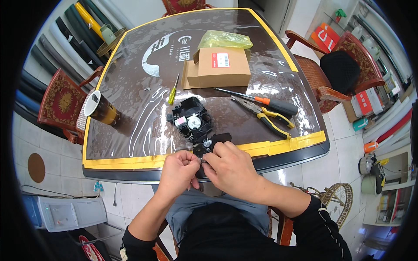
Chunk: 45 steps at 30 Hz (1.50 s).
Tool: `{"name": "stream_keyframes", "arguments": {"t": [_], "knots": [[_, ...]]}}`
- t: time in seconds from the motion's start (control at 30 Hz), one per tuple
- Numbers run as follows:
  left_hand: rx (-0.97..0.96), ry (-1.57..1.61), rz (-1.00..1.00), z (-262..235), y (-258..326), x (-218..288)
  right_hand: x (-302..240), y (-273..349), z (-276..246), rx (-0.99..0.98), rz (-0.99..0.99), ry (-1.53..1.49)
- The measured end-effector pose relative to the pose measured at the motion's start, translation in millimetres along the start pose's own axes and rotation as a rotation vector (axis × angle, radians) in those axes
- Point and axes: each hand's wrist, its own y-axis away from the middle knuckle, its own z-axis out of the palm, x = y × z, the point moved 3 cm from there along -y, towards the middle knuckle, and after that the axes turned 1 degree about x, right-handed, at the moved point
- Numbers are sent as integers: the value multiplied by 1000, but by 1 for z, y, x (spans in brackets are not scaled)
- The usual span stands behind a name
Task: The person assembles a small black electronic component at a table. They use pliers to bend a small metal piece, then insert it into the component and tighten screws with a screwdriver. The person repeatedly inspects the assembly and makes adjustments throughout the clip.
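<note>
Black plastic assembly [191,121], with a white and grey round part on top, lay at the near edge of the table [130,143], its near end reaching in between the two hands. Left hand [178,169] was curled into a loose fist just beside that near end, fingertips pinched toward a small metal piece [203,159]; whether it actually gripped the piece could not be told. Right hand [230,167] was closed over the same end of the assembly, fingers bent around the dark part, touching the left hand.

Farther out on the table: yellow-handled pliers [272,119] and an orange-and-black screwdriver [265,102] to the right of the assembly, a small yellow-green screwdriver [173,93] to its far left. Beyond these sat an open cardboard box [217,67] with a yellow plastic bag [224,40] behind it. A cup [101,108] stood near the left edge.
</note>
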Motion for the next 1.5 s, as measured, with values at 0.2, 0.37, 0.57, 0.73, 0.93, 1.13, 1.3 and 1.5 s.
{"name": "stream_keyframes", "arguments": {"t": [0.2, 0.37, 0.57, 0.73, 0.93, 1.13, 1.3, 1.5], "knots": [[-9, 3, -62, -1, -2, 6, -1, -4, 5, -97, 22, 15], [-17, 23, -122, -3, -2, 8, 0, -13, 6, -239, 116, -38], [-56, 102, -150, -4, -3, 7, 1, -18, 6, -317, 153, -40], [-46, 86, -172, -6, -2, 9, 3, -21, 8, -282, 132, -67], [-27, 96, -196, -7, 0, 8, 2, -22, 12, -310, 154, -62], [-68, 139, -124, -13, 3, -5, -1, -24, 10, -277, 124, -53], [-104, 74, 109, -16, 9, -20, -4, -24, 10, -278, 182, -80], [34, -256, 670, -18, 16, -27, -11, -25, 3, -280, 162, -32]]}}
